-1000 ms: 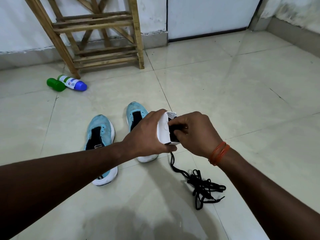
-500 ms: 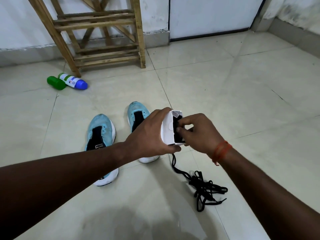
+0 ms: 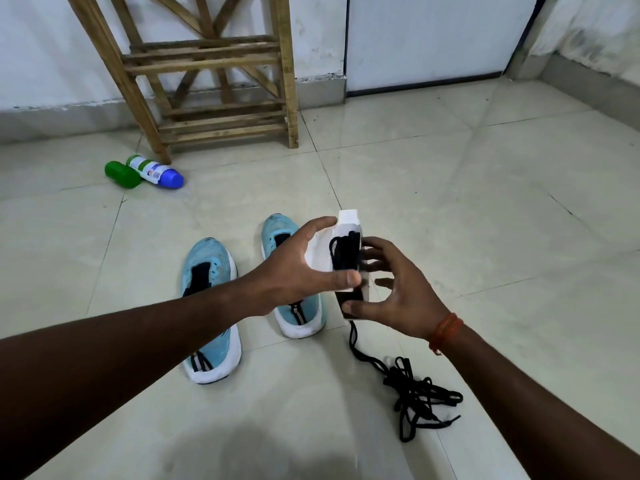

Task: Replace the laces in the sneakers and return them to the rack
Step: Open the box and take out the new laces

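Head view: near the centre of the frame the left hand [image 3: 294, 268] gripped a small white box [image 3: 320, 254], fingers curled over its top and thumb pressed on its front. A bundle of black laces [image 3: 346, 251] sat in the box's open side. At 3 o'clock of the box the right hand [image 3: 398, 299] had its fingers spread and nearly straight, clasping nothing, with only the thumb tip touching the box's lower end. An orange thread band [image 3: 445, 329] circled that wrist. From the box 1 lace ran down to a loose black tangle [image 3: 415, 393] on the tiled floor [image 3: 485, 220] at 5 o'clock. 2 light-blue sneakers [image 3: 207, 271] stood side by side at 8 o'clock, toes pointing to 12. The wooden rack [image 3: 207, 60] stood at 11 o'clock against the wall, and 2 bottles [image 3: 156, 171] lay at 10 o'clock beside its leg.
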